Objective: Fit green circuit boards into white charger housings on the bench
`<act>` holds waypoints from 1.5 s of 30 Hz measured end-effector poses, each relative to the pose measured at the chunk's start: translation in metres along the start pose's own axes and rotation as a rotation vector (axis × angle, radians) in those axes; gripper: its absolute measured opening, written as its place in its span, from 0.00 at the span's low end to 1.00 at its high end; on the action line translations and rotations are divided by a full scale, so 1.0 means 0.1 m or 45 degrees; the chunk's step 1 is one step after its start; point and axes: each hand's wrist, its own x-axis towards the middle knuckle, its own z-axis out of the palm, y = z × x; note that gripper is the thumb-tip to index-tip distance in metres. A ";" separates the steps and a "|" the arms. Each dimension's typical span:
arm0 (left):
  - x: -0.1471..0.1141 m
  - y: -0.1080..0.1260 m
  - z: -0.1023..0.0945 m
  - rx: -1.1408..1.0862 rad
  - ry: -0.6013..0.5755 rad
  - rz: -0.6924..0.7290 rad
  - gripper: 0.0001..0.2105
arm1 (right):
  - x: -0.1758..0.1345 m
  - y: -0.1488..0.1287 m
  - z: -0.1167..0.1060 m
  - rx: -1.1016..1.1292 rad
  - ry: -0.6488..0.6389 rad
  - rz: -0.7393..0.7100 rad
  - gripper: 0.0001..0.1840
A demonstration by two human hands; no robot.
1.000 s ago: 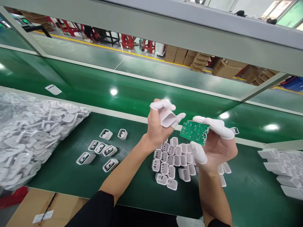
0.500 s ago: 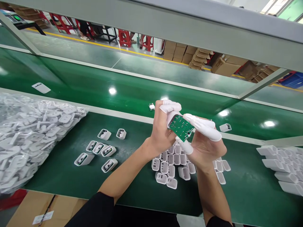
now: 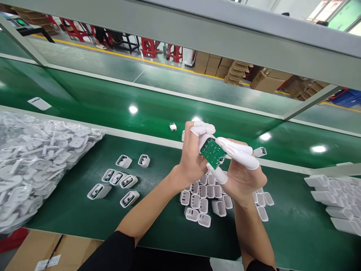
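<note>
My left hand (image 3: 192, 154), white finger cots on its fingertips, is closed around a white charger housing (image 3: 204, 139) that it mostly covers. A green circuit board (image 3: 213, 153) slants from the housing's open end, its soldered side towards me and part of it inside. Fingers and thumb of my right hand (image 3: 244, 171), also in white cots, grip the board's outer end from both sides. Below the hands, several open white housings (image 3: 203, 205) stand grouped on the green table. Left of my forearm are several housings with boards inside (image 3: 128, 181).
A clear bag of white plastic parts (image 3: 42, 165) lies at the left. Stacked white housings (image 3: 335, 195) are at the right edge. Beyond the table, a green conveyor belt (image 3: 113, 101) carries a white plate (image 3: 39, 103), a small board (image 3: 173, 127) and a filled housing (image 3: 260, 152).
The board sits slightly deeper in the housing, and my right hand has shifted a little left with it. Items on the green belt have moved left.
</note>
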 end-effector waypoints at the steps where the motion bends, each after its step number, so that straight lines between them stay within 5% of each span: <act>1: 0.00 0.00 0.00 0.008 0.000 0.003 0.18 | 0.00 0.00 0.00 0.002 0.002 0.000 0.41; 15: -0.03 0.01 0.08 -0.023 -0.012 -0.032 0.17 | 0.06 -0.03 0.02 -0.178 -0.072 0.105 0.35; 19: -0.02 0.04 0.09 -0.139 -0.026 -0.279 0.18 | 0.13 -0.07 -0.12 -0.284 -0.210 0.104 0.37; 25: 0.14 0.07 -0.12 -0.384 -0.479 -0.886 0.19 | 0.21 -0.01 -0.38 -0.426 -0.631 -0.004 0.46; 31: 0.15 0.13 -0.20 -0.459 -0.655 -0.949 0.19 | 0.14 0.12 -0.32 -0.621 -0.501 -0.297 0.42; 35: 0.41 -0.14 -0.56 -0.289 -0.737 -0.847 0.38 | 0.15 0.16 -0.46 -0.572 -0.328 -0.201 0.46; 38: 0.78 -0.68 -1.06 0.253 -0.617 -0.999 0.25 | 0.19 0.21 -0.60 -0.548 -0.164 -0.201 0.46; 41: 0.94 -1.24 -1.55 1.087 -0.565 -1.169 0.15 | 0.21 0.25 -0.66 -0.536 -0.050 -0.256 0.47; 45: 0.70 -1.58 -1.96 1.255 -0.696 -1.266 0.23 | 0.24 0.19 -0.68 -0.458 -0.095 -0.136 0.47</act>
